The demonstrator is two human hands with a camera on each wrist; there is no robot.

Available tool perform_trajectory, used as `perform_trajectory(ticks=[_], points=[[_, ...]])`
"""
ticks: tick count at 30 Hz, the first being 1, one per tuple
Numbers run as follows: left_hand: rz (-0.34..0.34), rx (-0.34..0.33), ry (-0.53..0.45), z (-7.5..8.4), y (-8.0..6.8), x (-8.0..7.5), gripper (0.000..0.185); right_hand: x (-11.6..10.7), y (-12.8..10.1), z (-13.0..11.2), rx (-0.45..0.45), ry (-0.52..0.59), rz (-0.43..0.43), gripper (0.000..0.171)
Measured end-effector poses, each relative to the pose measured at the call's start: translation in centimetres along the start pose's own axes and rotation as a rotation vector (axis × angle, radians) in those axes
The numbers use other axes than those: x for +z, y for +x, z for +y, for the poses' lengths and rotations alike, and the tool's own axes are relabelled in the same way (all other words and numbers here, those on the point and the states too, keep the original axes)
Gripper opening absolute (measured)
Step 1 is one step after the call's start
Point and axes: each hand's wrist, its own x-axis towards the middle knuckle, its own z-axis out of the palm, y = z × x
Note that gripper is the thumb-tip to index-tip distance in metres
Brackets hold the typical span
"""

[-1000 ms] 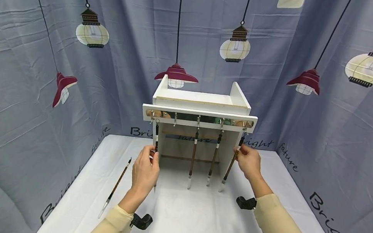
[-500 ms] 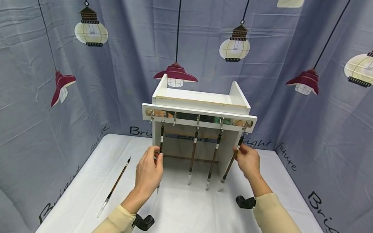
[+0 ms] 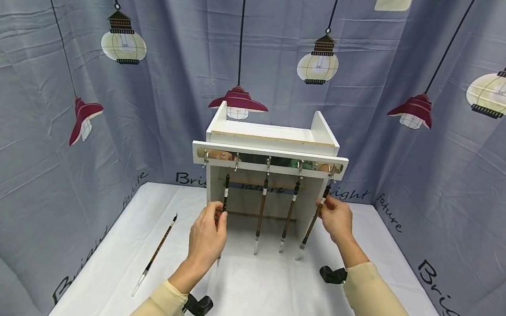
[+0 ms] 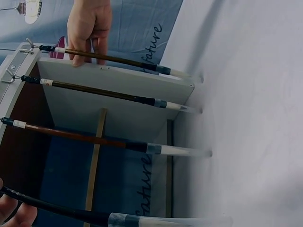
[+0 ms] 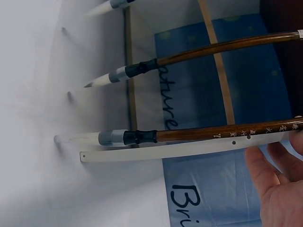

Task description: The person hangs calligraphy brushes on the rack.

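At the centre of the head view, the left hand [image 3: 208,234] pinches a slim, dark-handled calligraphy brush [image 3: 225,197] just under the white wooden rack [image 3: 272,138]; its top sits near a metal hook [image 3: 236,162], though whether it is hooked on is too small to tell. The right hand [image 3: 336,219] pinches the rightmost brush [image 3: 315,222], which hangs slightly tilted. Two brushes hang between, with pale tips. Another brush [image 3: 155,254] lies on the white cloth at lower left.

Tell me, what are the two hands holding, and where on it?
Each holds a hanging brush by its brown handle: the left hand the leftmost brush, the right hand the rightmost brush, both around mid-handle.
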Motion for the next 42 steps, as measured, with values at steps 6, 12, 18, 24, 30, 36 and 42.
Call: perform_trajectory(ticks=[6, 12, 18, 24, 30, 36, 42], points=[[0.007, 0.016, 0.01, 0.2, -0.1, 0.3, 0.018, 0.1, 0.1, 0.0, 0.003, 0.001, 0.0, 0.044], [-0.013, 0.019, 0.013, 0.2, 0.0, 0.4, 0.017, -0.1, 0.1, -0.1, 0.006, -0.015, 0.009, 0.045], [-0.017, 0.021, 0.02, 0.1, 0.0, 0.6, 0.016, 0.0, 0.0, 0.0, 0.017, 0.001, 0.005, 0.045], [-0.018, 0.018, 0.026, 0.1, 0.0, 0.8, 0.016, 0.0, 0.0, 0.0, 0.021, 0.002, 0.005, 0.047], [-0.026, 0.009, 0.028, 0.1, 0.0, 0.9, 0.016, 0.0, -0.1, 0.0, 0.033, 0.02, -0.001, 0.049], [-0.02, 0.012, 0.032, -0.1, 0.1, 1.1, 0.015, -0.1, -0.1, -0.1, 0.028, 0.002, -0.005, 0.049], [-0.029, 0.004, 0.035, -0.4, 0.1, 1.4, 0.015, 0.0, -0.1, -0.1, 0.03, 0.042, -0.006, 0.05]])
